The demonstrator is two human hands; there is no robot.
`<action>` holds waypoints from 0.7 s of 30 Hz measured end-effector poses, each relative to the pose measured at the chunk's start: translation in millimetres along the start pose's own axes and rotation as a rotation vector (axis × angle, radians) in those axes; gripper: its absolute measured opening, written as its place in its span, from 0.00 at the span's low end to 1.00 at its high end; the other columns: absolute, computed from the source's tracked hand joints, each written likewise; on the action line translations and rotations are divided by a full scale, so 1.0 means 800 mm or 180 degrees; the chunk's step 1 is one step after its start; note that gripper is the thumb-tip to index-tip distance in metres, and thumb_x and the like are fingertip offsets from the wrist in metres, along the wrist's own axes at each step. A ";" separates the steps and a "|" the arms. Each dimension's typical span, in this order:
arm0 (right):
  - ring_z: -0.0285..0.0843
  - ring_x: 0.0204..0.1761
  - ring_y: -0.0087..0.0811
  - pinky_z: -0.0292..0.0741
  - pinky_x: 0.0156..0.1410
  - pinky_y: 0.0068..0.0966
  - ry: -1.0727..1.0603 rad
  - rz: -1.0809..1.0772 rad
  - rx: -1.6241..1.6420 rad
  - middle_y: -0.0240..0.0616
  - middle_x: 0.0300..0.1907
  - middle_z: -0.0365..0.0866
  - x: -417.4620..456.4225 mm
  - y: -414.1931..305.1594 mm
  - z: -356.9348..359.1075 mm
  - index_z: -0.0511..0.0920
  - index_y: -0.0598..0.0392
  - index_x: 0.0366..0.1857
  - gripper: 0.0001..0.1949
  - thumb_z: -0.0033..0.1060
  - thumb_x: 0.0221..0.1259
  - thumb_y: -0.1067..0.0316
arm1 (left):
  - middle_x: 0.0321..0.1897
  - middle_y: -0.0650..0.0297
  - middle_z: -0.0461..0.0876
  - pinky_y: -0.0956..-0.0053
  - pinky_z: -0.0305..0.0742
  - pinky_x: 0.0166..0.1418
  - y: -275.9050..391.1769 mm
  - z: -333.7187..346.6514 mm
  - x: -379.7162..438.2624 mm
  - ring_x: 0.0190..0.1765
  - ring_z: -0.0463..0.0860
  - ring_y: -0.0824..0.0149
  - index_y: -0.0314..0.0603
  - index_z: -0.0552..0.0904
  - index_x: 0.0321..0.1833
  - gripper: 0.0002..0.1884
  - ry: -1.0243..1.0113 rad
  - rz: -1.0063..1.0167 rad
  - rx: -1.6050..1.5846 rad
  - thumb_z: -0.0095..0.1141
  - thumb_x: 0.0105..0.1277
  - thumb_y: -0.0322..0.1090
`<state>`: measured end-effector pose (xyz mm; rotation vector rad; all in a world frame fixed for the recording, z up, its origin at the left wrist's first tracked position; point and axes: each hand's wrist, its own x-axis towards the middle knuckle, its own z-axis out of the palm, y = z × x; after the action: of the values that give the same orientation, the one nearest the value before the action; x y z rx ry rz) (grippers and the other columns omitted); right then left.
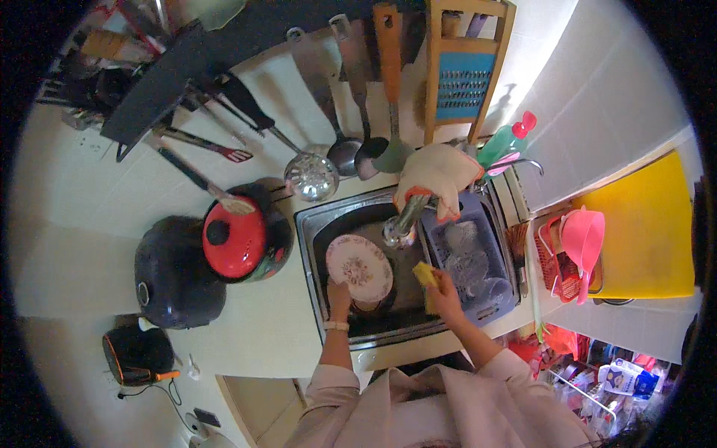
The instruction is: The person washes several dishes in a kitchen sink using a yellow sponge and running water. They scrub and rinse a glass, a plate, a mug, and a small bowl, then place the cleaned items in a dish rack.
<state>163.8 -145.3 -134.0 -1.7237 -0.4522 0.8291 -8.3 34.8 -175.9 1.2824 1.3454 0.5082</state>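
My left hand [338,297] grips the lower left rim of a white plate with a flower pattern [359,267], tilted over the basin of a metal sink [330,205]. To the right, my right hand [444,292] holds a yellow sponge [424,274], apart from the plate. Above and between them is the faucet [404,225], with a cream cloth glove with an orange edge [440,171] draped over its upper part. A grey-blue plastic basket [486,224] fills the sink's right side; clear, glassy-looking items [468,263] lie inside it.
Left of the sink stand a pot with a red lid [238,238] and a dark rounded appliance [176,274]. Ladles and a skimmer [311,176] hang behind. A green bottle [500,144], a brush [516,241], a pink scoop [583,238] and a yellow board [644,235] are at the right.
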 end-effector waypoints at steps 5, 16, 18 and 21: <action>0.66 0.53 0.44 0.65 0.56 0.33 0.0092 -0.2039 -0.1818 0.50 0.53 0.66 -0.008 -0.049 0.070 0.64 0.54 0.53 0.24 0.52 0.48 0.75 | 0.52 0.59 0.70 0.66 0.71 0.52 0.013 -0.042 -0.053 0.53 0.71 0.61 0.38 0.60 0.60 0.26 -0.0650 -0.0606 -0.2011 0.46 0.63 0.45; 0.52 0.62 0.47 0.56 0.63 0.38 -0.0484 -0.2584 -0.3678 0.42 0.63 0.53 0.033 -0.087 0.121 0.65 0.55 0.55 0.25 0.50 0.46 0.68 | 0.55 0.58 0.67 0.70 0.66 0.56 0.029 -0.039 -0.118 0.54 0.70 0.65 0.36 0.59 0.61 0.29 -0.0471 -0.0241 -0.2320 0.39 0.66 0.51; 0.51 0.62 0.49 0.55 0.63 0.39 -0.0758 -0.2246 -0.3578 0.44 0.64 0.50 0.013 -0.082 0.117 0.64 0.55 0.55 0.27 0.52 0.46 0.68 | 0.56 0.58 0.66 0.71 0.65 0.57 0.042 -0.041 -0.122 0.56 0.68 0.65 0.36 0.60 0.60 0.29 -0.0295 -0.0304 -0.2200 0.40 0.65 0.52; 0.50 0.63 0.50 0.55 0.64 0.40 -0.1253 -0.1881 -0.3305 0.44 0.64 0.50 -0.041 -0.057 0.136 0.62 0.56 0.57 0.28 0.52 0.46 0.68 | 0.57 0.59 0.65 0.71 0.63 0.58 0.018 -0.038 -0.120 0.57 0.67 0.66 0.36 0.61 0.60 0.28 -0.0768 0.0177 -0.2141 0.40 0.65 0.51</action>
<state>67.3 -79.6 -96.0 -2.1245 -1.8012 0.4924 -54.1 -33.4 -115.6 0.7902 0.8297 0.7414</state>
